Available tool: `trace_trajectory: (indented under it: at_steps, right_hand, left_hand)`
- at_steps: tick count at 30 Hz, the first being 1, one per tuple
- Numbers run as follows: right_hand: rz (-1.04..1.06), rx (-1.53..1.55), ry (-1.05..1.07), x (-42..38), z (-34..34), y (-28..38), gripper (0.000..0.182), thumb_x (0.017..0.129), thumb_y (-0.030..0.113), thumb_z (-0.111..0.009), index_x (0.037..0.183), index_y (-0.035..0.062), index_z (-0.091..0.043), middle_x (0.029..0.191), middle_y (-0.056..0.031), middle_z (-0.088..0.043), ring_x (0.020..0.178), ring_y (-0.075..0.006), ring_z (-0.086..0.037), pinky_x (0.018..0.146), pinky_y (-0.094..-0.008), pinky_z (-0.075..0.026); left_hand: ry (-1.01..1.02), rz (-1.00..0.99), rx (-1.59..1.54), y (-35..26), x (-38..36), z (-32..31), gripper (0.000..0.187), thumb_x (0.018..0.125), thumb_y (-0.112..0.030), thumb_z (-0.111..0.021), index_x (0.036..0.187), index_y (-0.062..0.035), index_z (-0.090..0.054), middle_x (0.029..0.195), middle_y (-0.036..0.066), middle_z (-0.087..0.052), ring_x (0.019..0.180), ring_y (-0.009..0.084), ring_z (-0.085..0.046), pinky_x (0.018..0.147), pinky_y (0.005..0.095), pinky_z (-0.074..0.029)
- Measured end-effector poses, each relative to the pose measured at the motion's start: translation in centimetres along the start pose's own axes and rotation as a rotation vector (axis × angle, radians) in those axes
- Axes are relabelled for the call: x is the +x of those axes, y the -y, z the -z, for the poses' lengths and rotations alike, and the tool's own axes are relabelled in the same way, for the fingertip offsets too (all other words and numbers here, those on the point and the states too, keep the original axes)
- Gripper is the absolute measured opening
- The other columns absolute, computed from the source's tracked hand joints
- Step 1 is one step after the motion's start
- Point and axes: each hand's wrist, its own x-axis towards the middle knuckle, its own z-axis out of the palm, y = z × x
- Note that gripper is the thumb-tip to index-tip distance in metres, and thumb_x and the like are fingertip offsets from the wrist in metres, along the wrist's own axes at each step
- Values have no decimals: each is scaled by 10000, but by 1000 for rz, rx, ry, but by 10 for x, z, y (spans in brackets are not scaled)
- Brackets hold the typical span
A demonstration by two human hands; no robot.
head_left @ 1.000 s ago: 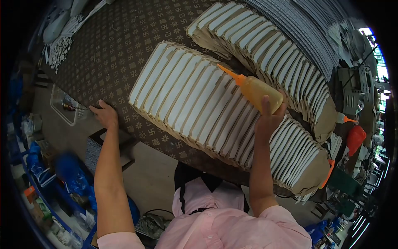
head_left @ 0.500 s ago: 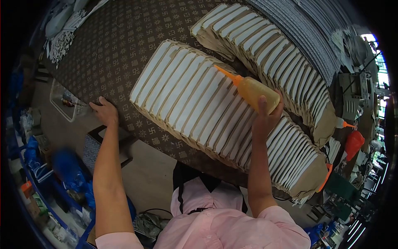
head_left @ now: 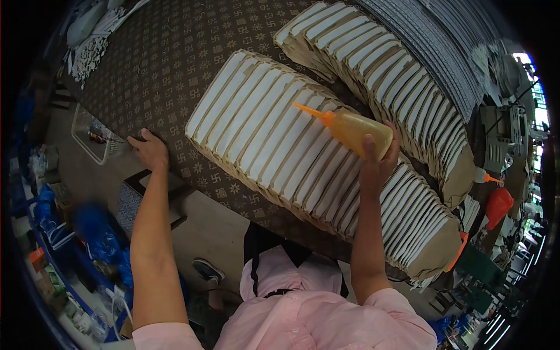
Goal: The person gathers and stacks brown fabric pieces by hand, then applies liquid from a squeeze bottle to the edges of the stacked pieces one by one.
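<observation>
Squeeze bottle (head_left: 357,133), amber-bodied with an orange nozzle (head_left: 315,113), was in the right hand (head_left: 382,156), held above the near row of layered papers (head_left: 256,114). Fingers and thumb closed round the base end; bottle tilted, nozzle aimed left across the row. Could not tell whether the tip touched the paper.

Left hand (head_left: 153,153) held nothing visible; thumb and fingers were parted, resting at the edge of the table (head_left: 146,76), which had a brown patterned cover. A white plastic basket (head_left: 87,140) sat below, just beyond that edge.

Near row: white strips overlapping with brown margins, fanned toward the right. A second row (head_left: 379,61), similarly layered, curved behind it. Farther right, another orange-tipped bottle (head_left: 487,177) lay near a red object (head_left: 499,207), its kind unclear.
</observation>
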Motion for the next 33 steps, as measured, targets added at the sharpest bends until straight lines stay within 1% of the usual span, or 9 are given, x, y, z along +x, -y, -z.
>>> trace_trajectory:
  at_steps: [5,10,13,17,23,25,28,33]
  right_hand:
    - [-21,-5,58,-7,0,3,541,772,238,-679,1206,28,-433,1020,-78,-522,910,-148,-541,782,-267,-465]
    - [-33,-1,123,-15,0,7,551,765,263,-686,1198,27,-440,1009,-79,-522,901,-153,-546,782,-274,-469]
    - [-32,-12,169,-22,0,6,551,765,267,-687,1195,26,-442,1005,-79,-521,901,-156,-547,785,-275,-466]
    - [-35,-37,219,-33,0,9,557,766,272,-686,1199,24,-438,1004,-79,-522,904,-154,-546,788,-272,-461]
    - [-111,-12,289,-51,-1,9,570,761,243,-693,1213,22,-425,1010,-74,-521,918,-149,-538,803,-265,-451]
    - [-127,12,329,-55,-1,10,577,750,215,-704,1217,23,-423,1016,-68,-517,924,-150,-535,812,-267,-445]
    - [-143,32,360,-59,-2,11,581,742,200,-711,1215,22,-424,1015,-64,-516,925,-148,-533,817,-269,-441]
    - [-108,9,429,-59,1,13,588,731,195,-717,1213,22,-429,1010,-61,-518,925,-146,-531,815,-268,-439]
  left_hand:
    - [5,10,21,0,0,0,680,886,-518,-293,1379,-80,-127,1269,301,-346,1074,441,-434,885,474,-371]
    - [-4,-29,-5,2,1,-1,681,890,-508,-301,1380,-74,-117,1269,303,-340,1065,445,-439,883,475,-371]
    - [36,14,-5,-4,-3,4,683,892,-504,-303,1382,-72,-105,1264,311,-338,1069,446,-435,887,476,-369]
    - [51,22,-13,-6,-5,6,683,894,-503,-302,1384,-75,-95,1261,318,-335,1070,446,-435,890,477,-368]
    - [4,7,18,-2,-2,2,680,893,-501,-302,1386,-80,-98,1265,310,-337,1071,442,-440,896,476,-369]
    - [38,43,7,-8,-6,7,681,891,-500,-303,1387,-80,-101,1272,297,-340,1080,438,-437,903,473,-369]
    - [38,46,22,-7,-5,6,683,889,-503,-302,1387,-81,-102,1272,293,-343,1081,434,-439,903,473,-370]
    - [30,38,5,-5,-3,4,683,888,-503,-303,1388,-82,-103,1267,298,-346,1074,431,-446,900,474,-369]
